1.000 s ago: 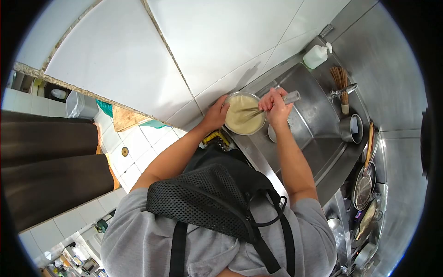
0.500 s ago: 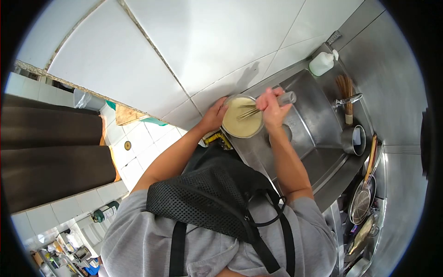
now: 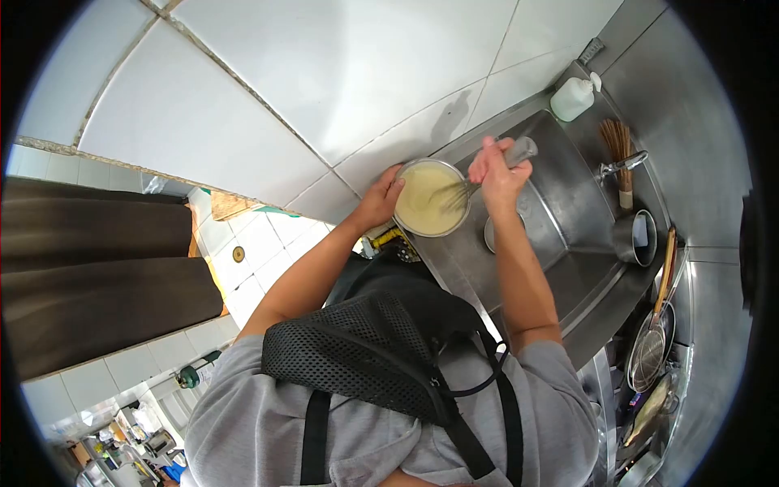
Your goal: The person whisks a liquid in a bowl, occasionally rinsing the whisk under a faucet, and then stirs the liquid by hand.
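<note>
Shirt (image 3: 243,414) was gry, short-slvd; blk straps (image 3: 316,438) crossed it, plus blk mesh pc (image 3: 353,357) w/ blk cord (image 3: 472,394).

The one camera sits on the person's head and looks forward and steeply down, over the grey shirt (image 3: 251,414). Its wide view, dark at the rounded corners, sees the bowl (image 3: 430,234) from near above, between tiled floor (image 3: 280,230) and steel sink (image 3: 564,191).
</note>
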